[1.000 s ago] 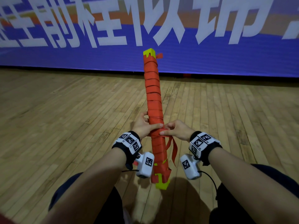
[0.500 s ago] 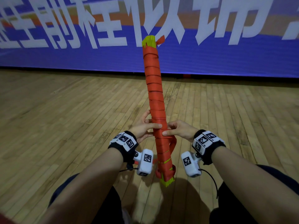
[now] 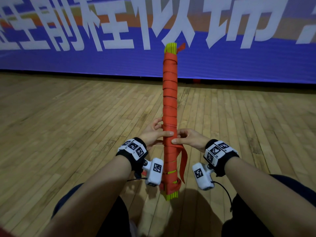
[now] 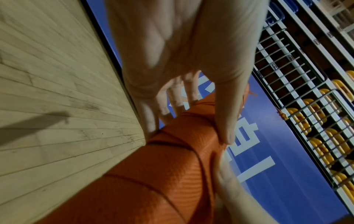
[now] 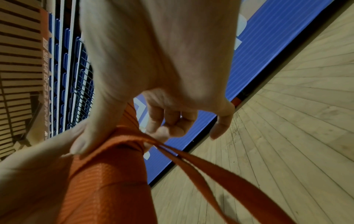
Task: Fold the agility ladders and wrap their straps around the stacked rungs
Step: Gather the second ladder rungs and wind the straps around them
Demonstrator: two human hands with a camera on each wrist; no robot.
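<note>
A long bundle [image 3: 169, 100] of stacked yellow-green rungs, wound nearly end to end in orange strap, stands almost upright in front of me, its yellow ends [image 3: 170, 47] showing at top and bottom. My left hand [image 3: 154, 134] grips the bundle [image 4: 172, 159] from the left, thumb across its front and fingers behind. My right hand [image 3: 185, 140] presses its thumb on the wrap [image 5: 107, 174] from the right, its other fingers curled behind. A loose strap tail [image 3: 183, 165] hangs down from under the right thumb, also seen as a doubled strap tail [image 5: 220, 178] in the right wrist view.
Wooden plank floor [image 3: 68, 125] stretches all around. A blue banner [image 3: 239, 62] with large white characters runs along the back. Railings and yellow seats [image 4: 316, 121] stand beyond it. My knees in dark trousers [image 3: 290, 189] frame the bottom.
The bundle has tilted from leaning left to nearly upright and risen a little. Both hands kept their hold at the same spot; the loose strap tail now hangs longer at the right.
</note>
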